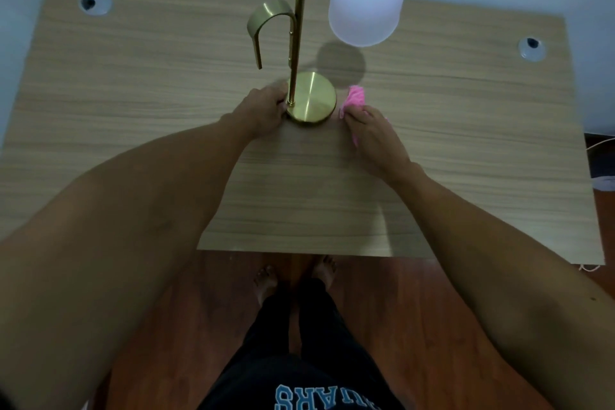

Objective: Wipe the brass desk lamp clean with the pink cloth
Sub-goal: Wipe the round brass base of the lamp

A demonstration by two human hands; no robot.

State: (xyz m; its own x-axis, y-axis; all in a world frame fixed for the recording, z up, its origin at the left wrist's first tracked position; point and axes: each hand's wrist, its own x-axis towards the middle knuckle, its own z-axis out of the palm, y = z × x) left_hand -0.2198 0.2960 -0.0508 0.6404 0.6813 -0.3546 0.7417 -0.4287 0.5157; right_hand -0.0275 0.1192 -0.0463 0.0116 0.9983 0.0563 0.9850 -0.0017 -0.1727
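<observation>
The brass desk lamp [311, 98] stands upright in the middle of the wooden desk [466, 143], with a round base, a curved stem, a brass hook arm and a white shade [366, 0] hanging at the upper right. My left hand [263, 110] grips the left edge of the base, next to the stem's foot. My right hand [372, 133] holds the bunched pink cloth [354, 98] just right of the base, resting on the desk. Whether the cloth touches the base's edge I cannot tell.
Two round cable holes sit in the desk, one at the far left [95, 3] and one at the far right [531, 48]. The desk's near edge [299, 251] is close to my legs. Below it is a wood floor [432, 326]. A wall runs behind the desk.
</observation>
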